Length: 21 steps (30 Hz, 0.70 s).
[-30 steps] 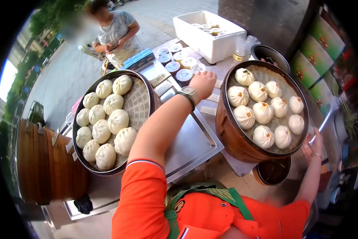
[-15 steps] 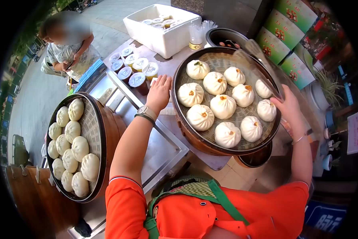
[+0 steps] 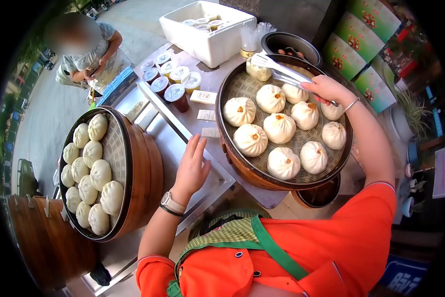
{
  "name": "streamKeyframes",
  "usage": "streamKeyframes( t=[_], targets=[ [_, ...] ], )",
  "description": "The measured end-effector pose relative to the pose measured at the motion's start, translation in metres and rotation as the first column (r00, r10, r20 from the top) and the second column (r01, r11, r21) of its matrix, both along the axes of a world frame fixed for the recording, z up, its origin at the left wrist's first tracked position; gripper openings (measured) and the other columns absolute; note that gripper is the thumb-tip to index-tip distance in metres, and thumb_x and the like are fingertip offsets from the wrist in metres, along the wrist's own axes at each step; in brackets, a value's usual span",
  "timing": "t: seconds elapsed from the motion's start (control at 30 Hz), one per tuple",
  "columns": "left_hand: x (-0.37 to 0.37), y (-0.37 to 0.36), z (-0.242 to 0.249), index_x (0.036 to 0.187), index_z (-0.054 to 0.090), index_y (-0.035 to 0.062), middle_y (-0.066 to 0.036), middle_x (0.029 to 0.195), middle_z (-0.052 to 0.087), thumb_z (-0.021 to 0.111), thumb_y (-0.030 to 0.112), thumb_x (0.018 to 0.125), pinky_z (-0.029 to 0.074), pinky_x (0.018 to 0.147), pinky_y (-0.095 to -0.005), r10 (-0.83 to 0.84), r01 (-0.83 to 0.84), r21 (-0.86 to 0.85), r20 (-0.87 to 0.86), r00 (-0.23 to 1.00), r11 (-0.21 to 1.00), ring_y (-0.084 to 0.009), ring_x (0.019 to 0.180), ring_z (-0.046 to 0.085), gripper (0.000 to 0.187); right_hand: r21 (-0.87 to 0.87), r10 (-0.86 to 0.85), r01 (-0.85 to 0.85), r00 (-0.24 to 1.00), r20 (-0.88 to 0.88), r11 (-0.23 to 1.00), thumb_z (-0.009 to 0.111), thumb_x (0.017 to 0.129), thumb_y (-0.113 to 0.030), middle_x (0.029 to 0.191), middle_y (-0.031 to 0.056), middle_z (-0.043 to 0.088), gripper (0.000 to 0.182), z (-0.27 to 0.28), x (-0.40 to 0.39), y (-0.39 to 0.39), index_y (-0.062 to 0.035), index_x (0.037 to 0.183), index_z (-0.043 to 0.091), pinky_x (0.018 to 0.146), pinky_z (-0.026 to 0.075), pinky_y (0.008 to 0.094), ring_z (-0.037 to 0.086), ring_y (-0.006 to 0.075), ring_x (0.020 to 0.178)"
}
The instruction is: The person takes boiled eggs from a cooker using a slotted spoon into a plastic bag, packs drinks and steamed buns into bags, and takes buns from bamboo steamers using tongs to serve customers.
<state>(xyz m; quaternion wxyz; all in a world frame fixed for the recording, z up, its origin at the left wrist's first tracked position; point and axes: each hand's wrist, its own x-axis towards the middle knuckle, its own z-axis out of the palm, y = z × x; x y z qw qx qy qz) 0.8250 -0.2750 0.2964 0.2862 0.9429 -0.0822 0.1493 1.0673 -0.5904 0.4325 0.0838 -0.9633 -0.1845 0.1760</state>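
Note:
My right hand [image 3: 326, 89] is closed around a pair of tongs [image 3: 284, 69] held over the right bamboo steamer [image 3: 301, 188]. The tongs' tips reach a bun [image 3: 258, 71] with a dark green spot near the steamer's far rim. Several pleated white buns, many with orange filling at the top, sit on the woven mat around it. With fingers stretched out and nothing in it, my left hand [image 3: 192, 168] hovers above the metal counter [image 3: 175, 148], between the two steamers.
Smoother buns fill part of the left steamer [image 3: 143, 168]. Sealed drink cups [image 3: 177, 96] and small white blocks [image 3: 203, 97] stand on the table. Behind are a foam box [image 3: 207, 44] and a dark pot [image 3: 301, 47]. A person [image 3: 89, 62] stands across the counter.
My right hand has swung the tongs across the right steamer to the bun at its far left. My left hand has drawn back from beside the cups, toward me.

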Motion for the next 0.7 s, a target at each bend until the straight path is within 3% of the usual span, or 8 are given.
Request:
streamKeyframes(
  t=[0.07, 0.1, 0.2, 0.43, 0.5, 0.57, 0.6, 0.7],
  targets=[
    [-0.02, 0.002, 0.004, 0.125, 0.039, -0.0015, -0.023, 0.131, 0.036, 0.059, -0.001, 0.071, 0.033, 0.1, -0.0433, -0.006, 0.007, 0.027, -0.041, 0.999, 1.0, -0.0413, 0.122, 0.034, 0.058, 0.253, -0.207, 0.308, 0.91, -0.358, 0.917, 0.045, 0.089, -0.048, 0.053, 0.0025, 0.048, 0.05, -0.015, 0.008, -0.021, -0.0005, 0.082, 0.059, 0.038, 0.04, 0.0259, 0.044, 0.0106, 0.04],
    [-0.028, 0.005, 0.002, 0.125, 0.039, -0.0002, -0.023, 0.13, 0.037, 0.06, 0.001, 0.071, 0.033, 0.1, -0.0437, -0.002, 0.004, 0.042, -0.054, 0.999, 0.999, -0.0412, 0.122, 0.035, 0.057, 0.327, -0.207, 0.354, 0.889, -0.41, 0.876, 0.041, 0.09, -0.048, 0.053, -0.002, 0.045, 0.049, -0.018, 0.004, -0.026, -0.0033, 0.084, 0.059, 0.035, 0.035, 0.0207, 0.039, 0.0046, 0.039],
    [-0.052, 0.009, 0.008, 0.125, 0.04, 0.0007, -0.022, 0.13, 0.038, 0.06, 0.002, 0.071, 0.034, 0.099, -0.0436, 0.013, -0.01, 0.042, -0.062, 0.998, 0.999, -0.0409, 0.122, 0.036, 0.057, 0.489, -0.118, 0.397, 0.855, -0.505, 0.777, 0.04, 0.092, -0.045, 0.052, -0.0029, 0.044, 0.045, -0.013, -0.009, -0.032, -0.0033, 0.088, 0.058, 0.034, 0.032, 0.0195, 0.038, 0.0037, 0.038],
    [-0.118, 0.022, 0.011, 0.121, 0.044, 0.0016, -0.019, 0.129, 0.041, 0.062, 0.003, 0.072, 0.036, 0.099, -0.0413, 0.009, -0.013, -0.1, -0.045, 0.999, 0.995, -0.0376, 0.122, 0.038, 0.053, 0.651, 0.277, -0.013, 0.911, -0.304, 0.759, 0.046, 0.091, -0.042, 0.054, -0.0019, 0.046, 0.042, 0.028, -0.084, 0.107, -0.0013, 0.088, 0.057, 0.035, 0.031, 0.0168, 0.039, 0.0028, 0.038],
    [-0.138, 0.027, 0.009, 0.119, 0.046, 0.0019, -0.019, 0.127, 0.043, 0.062, 0.003, 0.072, 0.036, 0.098, -0.0421, -0.024, 0.019, -0.129, -0.036, 0.999, 0.992, -0.0382, 0.121, 0.039, 0.05, 0.546, 0.395, -0.243, 0.901, -0.178, 0.802, 0.05, 0.089, -0.041, 0.057, 0.0006, 0.047, 0.041, 0.031, -0.106, 0.17, -0.0011, 0.082, 0.057, 0.04, 0.035, 0.021, 0.045, 0.0063, 0.045],
    [-0.159, 0.036, 0.004, 0.119, 0.046, 0.0013, -0.02, 0.127, 0.042, 0.06, 0.003, 0.072, 0.036, 0.098, -0.0422, -0.009, 0.005, -0.128, -0.028, 1.0, 0.992, -0.0385, 0.121, 0.038, 0.049, 0.326, 0.519, -0.628, 0.773, 0.366, 0.706, 0.054, 0.084, -0.043, 0.068, 0.0147, 0.058, 0.044, 0.029, -0.135, 0.234, 0.0013, 0.078, 0.054, 0.061, 0.044, 0.0388, 0.056, 0.0303, 0.065],
    [-0.169, 0.039, 0.001, 0.118, 0.046, 0.0008, -0.02, 0.127, 0.042, 0.059, 0.003, 0.073, 0.037, 0.098, -0.0424, 0.0, -0.003, -0.131, -0.026, 1.0, 0.991, -0.0388, 0.121, 0.037, 0.047, 0.198, 0.498, -0.664, 0.695, 0.519, 0.721, 0.054, 0.083, -0.044, 0.074, 0.0177, 0.06, 0.044, 0.025, -0.144, 0.26, -0.0006, 0.079, 0.056, 0.063, 0.045, 0.0424, 0.057, 0.0355, 0.072],
    [-0.195, 0.05, -0.006, 0.117, 0.047, 0.0007, -0.02, 0.126, 0.043, 0.059, 0.003, 0.073, 0.036, 0.098, -0.0423, 0.026, -0.031, -0.167, -0.036, 0.999, 0.985, -0.0385, 0.121, 0.038, 0.045, 0.005, 0.558, -0.65, 0.656, 0.508, 0.76, 0.054, 0.083, -0.044, 0.077, 0.0163, 0.061, 0.041, 0.038, -0.166, 0.318, -0.0025, 0.083, 0.057, 0.066, 0.047, 0.0419, 0.059, 0.0333, 0.076]
  ],
)
